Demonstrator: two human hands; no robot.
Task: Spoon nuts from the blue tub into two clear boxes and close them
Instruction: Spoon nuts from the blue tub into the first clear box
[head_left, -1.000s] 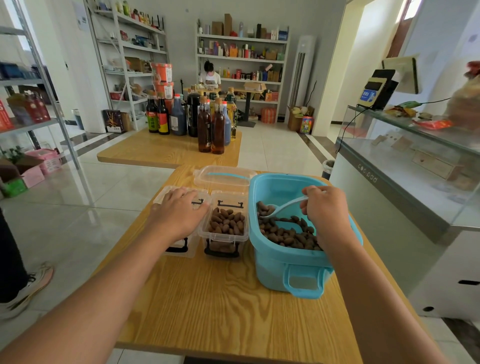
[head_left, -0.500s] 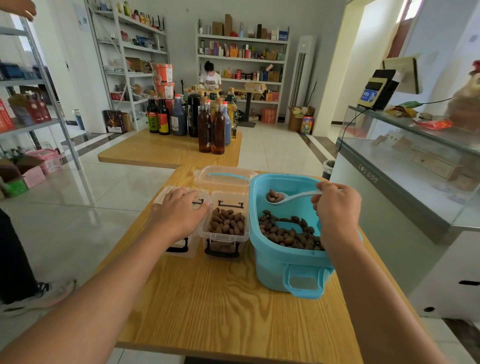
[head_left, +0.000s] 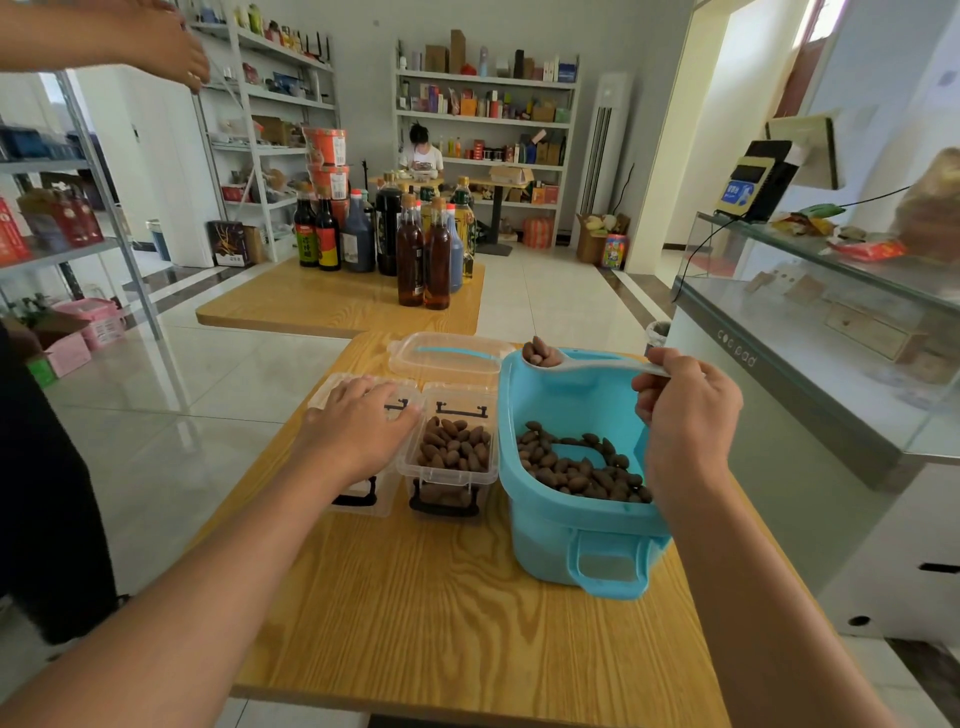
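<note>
the right hand (head_left: 685, 410) is pinching the tail end of a pale plastic spoon (head_left: 582, 364), fingers curled tight round the handle, and the bowl is sticking out to the left of that grip, hovering above the far rim of the blue tub (head_left: 582, 525). a small heap of brown nuts (head_left: 536, 351) is sitting in the bowl, piled higher than its edge, so i reckon they are light, hard and loose and will be rolling off at the slightest tilt; holding so far back on a thin handle is giving reach but little steadiness, so the spoon wants keeping level. below and a little to the left of the gripping fingers, more nuts are lying in the bottom of the tub, with blue floor showing between them. further left of the spoon, touching the tub's side, the open clear box (head_left: 451, 457) is sitting nearly full, lid off. the left hand (head_left: 358, 431) is lying flat with fingers spread and straight on top of the second clear box (head_left: 363, 499), pressing it down, not gripping; i cannot tell what is inside it. beyond both boxes, just left of the spoon bowl, a clear lid (head_left: 447, 354) with a blue strip is lying on the wooden table (head_left: 467, 613). these thin boxes are looking light and slippery, so steadying from above makes sense.
</note>
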